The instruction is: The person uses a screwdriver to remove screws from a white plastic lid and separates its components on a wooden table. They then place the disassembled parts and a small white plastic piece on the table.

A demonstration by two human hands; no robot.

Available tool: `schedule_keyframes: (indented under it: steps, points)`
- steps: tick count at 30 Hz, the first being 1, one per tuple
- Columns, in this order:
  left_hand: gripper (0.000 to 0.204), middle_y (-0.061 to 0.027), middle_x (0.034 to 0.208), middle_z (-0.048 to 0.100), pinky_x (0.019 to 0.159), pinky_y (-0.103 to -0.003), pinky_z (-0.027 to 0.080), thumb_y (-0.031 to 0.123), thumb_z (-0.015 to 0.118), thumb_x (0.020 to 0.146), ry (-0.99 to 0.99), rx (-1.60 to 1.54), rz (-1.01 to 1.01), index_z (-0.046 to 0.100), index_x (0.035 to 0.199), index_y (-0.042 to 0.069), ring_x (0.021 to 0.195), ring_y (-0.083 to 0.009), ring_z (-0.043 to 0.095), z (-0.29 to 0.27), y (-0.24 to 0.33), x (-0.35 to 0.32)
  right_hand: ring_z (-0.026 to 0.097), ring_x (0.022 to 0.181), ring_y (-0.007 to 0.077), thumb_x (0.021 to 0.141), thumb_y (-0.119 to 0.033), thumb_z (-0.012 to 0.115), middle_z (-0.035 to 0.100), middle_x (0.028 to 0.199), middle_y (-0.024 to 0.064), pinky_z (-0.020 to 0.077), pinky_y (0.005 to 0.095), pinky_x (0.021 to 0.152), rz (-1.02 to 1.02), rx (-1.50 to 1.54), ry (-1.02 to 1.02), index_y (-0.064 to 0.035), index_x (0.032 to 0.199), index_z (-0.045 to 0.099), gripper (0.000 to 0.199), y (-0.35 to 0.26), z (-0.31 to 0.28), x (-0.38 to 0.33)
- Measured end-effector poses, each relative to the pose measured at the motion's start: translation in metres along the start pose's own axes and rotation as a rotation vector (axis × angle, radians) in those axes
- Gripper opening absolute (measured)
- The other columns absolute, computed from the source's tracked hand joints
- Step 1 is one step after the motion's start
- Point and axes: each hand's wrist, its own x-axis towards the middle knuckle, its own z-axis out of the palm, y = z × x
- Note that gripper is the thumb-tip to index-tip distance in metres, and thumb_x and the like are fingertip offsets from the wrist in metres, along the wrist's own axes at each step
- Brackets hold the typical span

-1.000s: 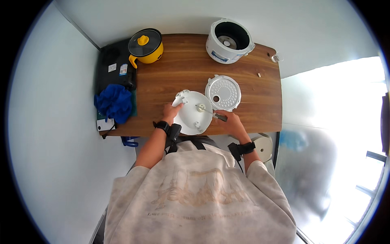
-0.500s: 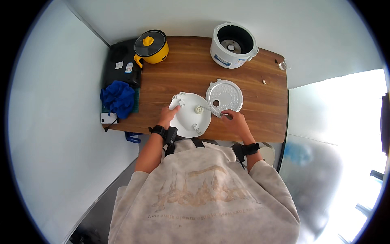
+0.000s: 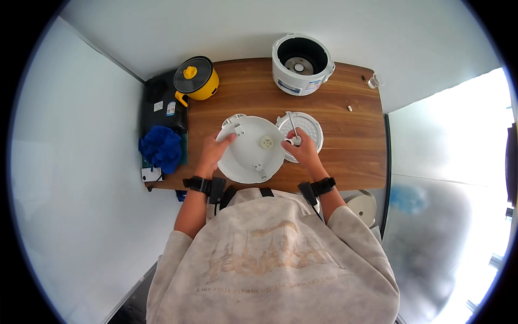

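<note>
Nearest, I see the left hand [image 3: 213, 151] grasping the left edge of a white round cover [image 3: 245, 156] by the front of the wooden table [image 3: 348, 156]; the right hand [image 3: 304, 150] is closed around a metal-shafted tool [image 3: 293, 124] over a perforated white disc [image 3: 312, 127]; farther off, a white cooker body [image 3: 299, 85] stands near the pale wall [image 3: 243, 29]; the right hand hides the tool's handle and part of the disc; I can't make out the white bit [image 3: 290, 142] at its fingertips.

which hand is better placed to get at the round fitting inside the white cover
Probably the right hand: its fingertips are closer to the round fitting, and it already holds a thin-shafted tool. The left hand is occupied gripping the white cover at its left edge.
</note>
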Motion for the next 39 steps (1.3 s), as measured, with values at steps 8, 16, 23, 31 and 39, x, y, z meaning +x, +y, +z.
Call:
schedule_keyframes:
  steps: [8, 16, 23, 31, 39]
  points:
    - [0.034, -0.0115, 0.097, 0.07, 0.073, -0.031, 0.055, 0.017, 0.072, 0.087, -0.031, -0.043, 0.035, 0.066, 0.112, -0.005, 0.083, -0.0176, 0.068, -0.005, 0.014, -0.01, 0.068, 0.08, 0.0303, 0.07, -0.042, 0.082, 0.071, 0.085, 0.0141, 0.0524, 0.0381, 0.072, -0.002, -0.166, -0.121, -0.0068, 0.114, 0.066, 0.058, -0.042, 0.017, 0.006]
    - [0.034, -0.012, 0.097, 0.07, 0.071, -0.032, 0.056, 0.016, 0.073, 0.087, -0.038, -0.023, -0.022, 0.065, 0.113, -0.005, 0.082, -0.0183, 0.068, -0.012, -0.024, 0.018, 0.068, 0.086, 0.0333, 0.07, -0.05, 0.079, 0.071, 0.089, 0.015, 0.0529, 0.0433, 0.075, 0.109, -0.321, -0.099, -0.0088, 0.109, 0.067, 0.058, -0.007, 0.051, 0.023]
    - [0.036, -0.0121, 0.099, 0.07, 0.071, -0.032, 0.056, 0.017, 0.073, 0.087, -0.083, -0.037, -0.078, 0.064, 0.114, -0.005, 0.083, -0.0185, 0.068, -0.006, -0.024, 0.028, 0.068, 0.087, 0.0344, 0.071, -0.048, 0.078, 0.071, 0.092, 0.0157, 0.0534, 0.0448, 0.074, 0.095, -0.514, 0.059, -0.0091, 0.109, 0.066, 0.056, -0.004, 0.062, 0.025]
    - [0.037, -0.0121, 0.1, 0.07, 0.073, -0.033, 0.056, 0.017, 0.073, 0.087, -0.092, 0.004, -0.044, 0.064, 0.115, -0.004, 0.085, -0.0189, 0.068, -0.017, -0.041, 0.037, 0.068, 0.087, 0.0345, 0.071, -0.049, 0.077, 0.071, 0.093, 0.0164, 0.0536, 0.0442, 0.074, 0.086, -0.422, -0.014, -0.0101, 0.111, 0.067, 0.058, 0.002, 0.063, 0.025]
    - [0.039, -0.0128, 0.104, 0.069, 0.078, -0.034, 0.055, 0.018, 0.072, 0.088, -0.066, -0.059, -0.142, 0.062, 0.119, -0.004, 0.09, -0.0206, 0.067, -0.014, -0.035, 0.028, 0.067, 0.081, 0.0335, 0.076, -0.031, 0.074, 0.065, 0.101, 0.0115, 0.0536, 0.045, 0.068, -0.102, -0.439, 0.127, -0.0116, 0.106, 0.058, 0.039, -0.002, 0.069, 0.021]
